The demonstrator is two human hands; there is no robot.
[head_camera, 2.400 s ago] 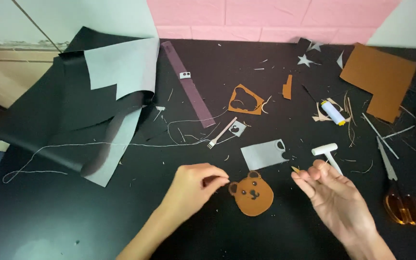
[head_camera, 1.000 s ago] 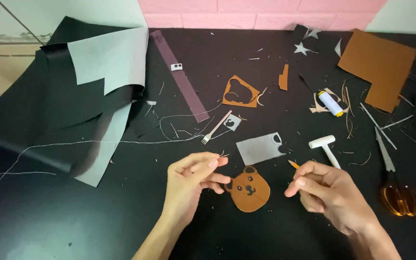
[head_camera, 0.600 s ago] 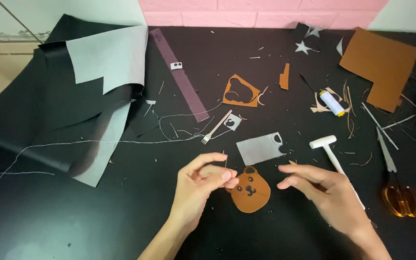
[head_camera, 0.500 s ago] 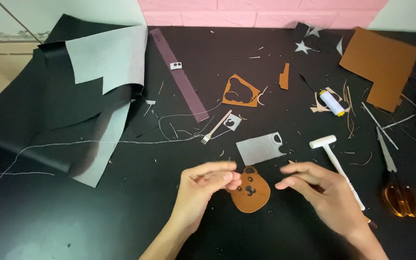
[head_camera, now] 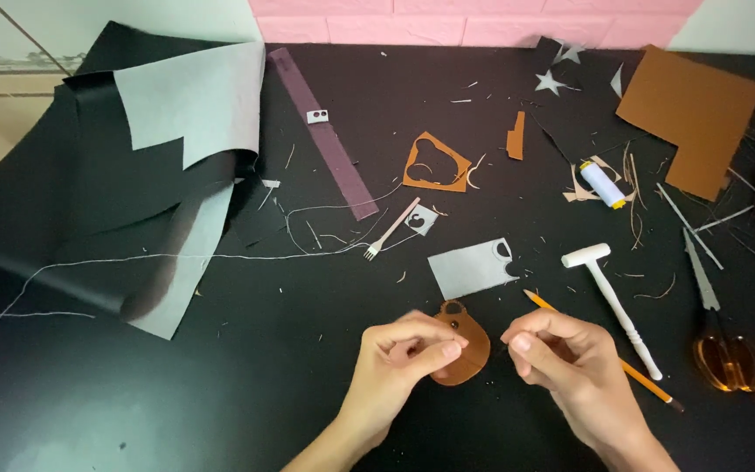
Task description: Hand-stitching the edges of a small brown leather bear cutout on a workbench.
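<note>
A small brown bear-shaped leather piece is pinched at its left edge by my left hand, just above the black table. The thumb and forefinger of my right hand are pressed together right beside the piece's right edge. Something thin and dark may stick out of that pinch, but it is too small to tell. A yellow pencil lies on the table and runs under my right hand.
A white mallet, amber-handled scissors and a white thread spool lie to the right. A grey cut piece, a brown offcut, a purple strip and a brown leather sheet lie farther back. A black-and-grey sheet and a loose thread cover the left.
The bear piece lay flat between my hands; my left hand has taken hold of its edge, and my right hand has closed in on its right side.
</note>
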